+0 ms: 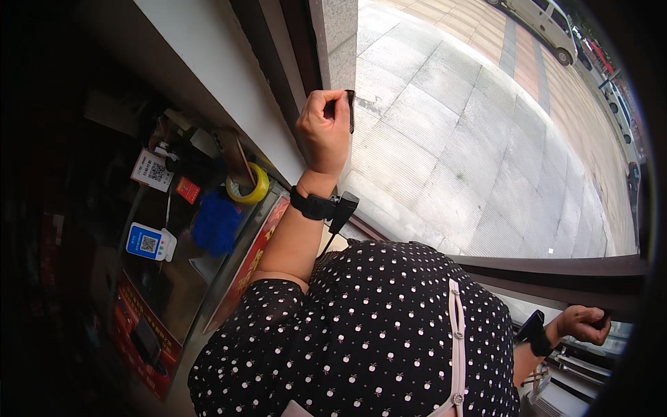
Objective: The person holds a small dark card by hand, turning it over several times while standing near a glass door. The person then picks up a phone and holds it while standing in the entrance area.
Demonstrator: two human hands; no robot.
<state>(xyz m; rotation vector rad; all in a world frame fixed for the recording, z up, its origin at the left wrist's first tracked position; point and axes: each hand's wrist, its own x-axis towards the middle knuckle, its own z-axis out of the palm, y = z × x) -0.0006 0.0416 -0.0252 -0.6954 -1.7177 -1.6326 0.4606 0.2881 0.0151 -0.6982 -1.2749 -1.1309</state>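
My left hand (325, 125) is raised at the upper middle, beside a brown door frame (302, 47). Its thumb and fingers are curled shut on a black ribbed piece (351, 112), mostly hidden by the hand. On that wrist sits a black band (312, 205) with a small black device (345, 206). Far out to the right, my right hand (582, 324) has its fingers curled just below a dark frame bar (563, 279). A small dark patch shows at its fingertips, and whether it is gripped is unclear. That wrist bears a black band and device (531, 328) too.
On the left, a glass counter (172, 292) carries yellow tape rolls (260, 190), a blue fluffy thing (216, 224), a phone (237, 156) and printed code stands (148, 242). Outside lies tiled pavement (443, 135) with a parked van (542, 23). Stacked items (557, 391) stand lower right.
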